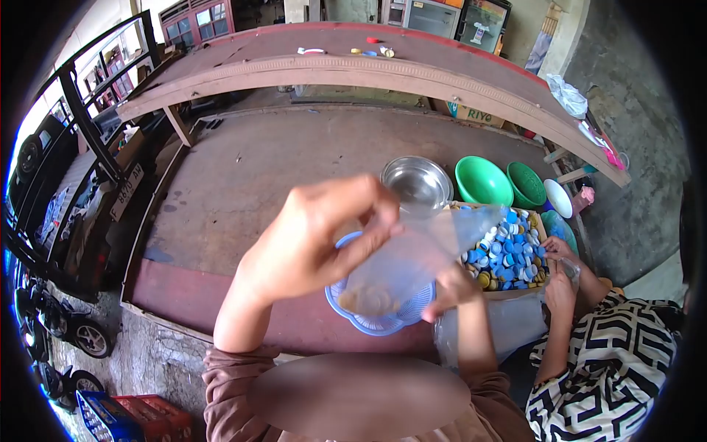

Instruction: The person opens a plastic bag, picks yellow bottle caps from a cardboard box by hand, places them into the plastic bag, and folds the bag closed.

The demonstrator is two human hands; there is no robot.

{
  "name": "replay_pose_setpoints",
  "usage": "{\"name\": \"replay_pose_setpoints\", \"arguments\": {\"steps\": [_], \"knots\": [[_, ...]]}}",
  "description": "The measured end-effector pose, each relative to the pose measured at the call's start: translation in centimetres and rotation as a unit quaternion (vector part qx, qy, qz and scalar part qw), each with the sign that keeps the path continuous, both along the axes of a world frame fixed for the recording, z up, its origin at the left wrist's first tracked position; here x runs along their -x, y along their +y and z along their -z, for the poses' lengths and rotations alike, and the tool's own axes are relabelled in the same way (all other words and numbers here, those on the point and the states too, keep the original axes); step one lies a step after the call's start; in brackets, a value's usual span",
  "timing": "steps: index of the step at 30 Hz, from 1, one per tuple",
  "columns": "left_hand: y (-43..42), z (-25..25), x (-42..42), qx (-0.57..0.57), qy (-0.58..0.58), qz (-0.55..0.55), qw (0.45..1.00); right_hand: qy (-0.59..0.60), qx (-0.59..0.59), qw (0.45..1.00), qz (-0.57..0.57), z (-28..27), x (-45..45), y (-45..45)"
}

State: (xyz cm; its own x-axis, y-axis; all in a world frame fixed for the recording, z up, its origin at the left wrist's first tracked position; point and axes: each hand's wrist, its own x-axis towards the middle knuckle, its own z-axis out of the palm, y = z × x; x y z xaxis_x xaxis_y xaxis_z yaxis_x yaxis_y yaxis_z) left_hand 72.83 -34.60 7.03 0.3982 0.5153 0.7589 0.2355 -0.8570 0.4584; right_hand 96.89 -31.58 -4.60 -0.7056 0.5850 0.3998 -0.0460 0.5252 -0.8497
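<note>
Plastic bag (401, 254) is up in front of the body, above the blue basket (333, 300). Long axis runs diagonally, lower left to upper right; can't tell which end is the mouth. Left hand (320, 232) pinches its upper edge; right hand (458, 286) is at its right side, blurred, grip can't tell. Bare tabletop (236, 177) left, carton of caps (508, 254) crowding right. Bag's clear, thin, hazy.
</note>
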Motion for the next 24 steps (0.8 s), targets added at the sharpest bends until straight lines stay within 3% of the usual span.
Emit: {"name": "replay_pose_setpoints", "arguments": {"steps": [1,4,9,13,14,15,17,19,20,23,24], "knots": [[0.4,-0.2,-0.2,0.018,-0.029,-0.003,0.999,-0.015,0.055,0.998,0.018,1.5,1.0,-0.1],[0.9,-0.4,-0.3,0.064,-0.11,-0.032,0.991,-0.096,-0.001,0.989,0.113,4.1,3.1,-0.2],[2.6,1.7,0.5,0.086,-0.219,-0.046,0.971,0.007,0.134,0.981,0.143,6.0,4.5,0.0],[3.6,10.5,2.4,0.209,-0.231,-0.033,0.95,0.077,0.257,0.952,0.146,9.5,3.1,0.8],[3.4,13.5,2.0,0.29,-0.219,-0.001,0.931,0.083,0.259,0.949,0.162,10.6,2.7,1.1],[2.9,16.6,1.5,0.371,-0.206,0.031,0.905,0.126,0.368,0.904,0.178,9.2,2.9,0.3],[2.1,21.7,-0.1,0.453,-0.212,0.094,0.861,0.115,0.419,0.884,0.17,8.5,2.7,0.3],[1.2,23.0,-1.8,0.523,-0.239,0.122,0.809,0.086,0.332,0.924,0.171,9.8,2.4,0.8],[1.2,23.1,-2.8,0.489,-0.255,0.085,0.83,0.07,0.285,0.941,0.171,10.4,2.3,1.0],[1.2,23.1,-3.3,0.577,-0.276,0.047,0.767,0.045,0.276,0.942,0.186,11.2,1.9,1.0],[1.3,23.6,-3.5,0.572,-0.266,0.03,0.775,0.054,0.29,0.932,0.211,11.0,2.0,0.8]]}}
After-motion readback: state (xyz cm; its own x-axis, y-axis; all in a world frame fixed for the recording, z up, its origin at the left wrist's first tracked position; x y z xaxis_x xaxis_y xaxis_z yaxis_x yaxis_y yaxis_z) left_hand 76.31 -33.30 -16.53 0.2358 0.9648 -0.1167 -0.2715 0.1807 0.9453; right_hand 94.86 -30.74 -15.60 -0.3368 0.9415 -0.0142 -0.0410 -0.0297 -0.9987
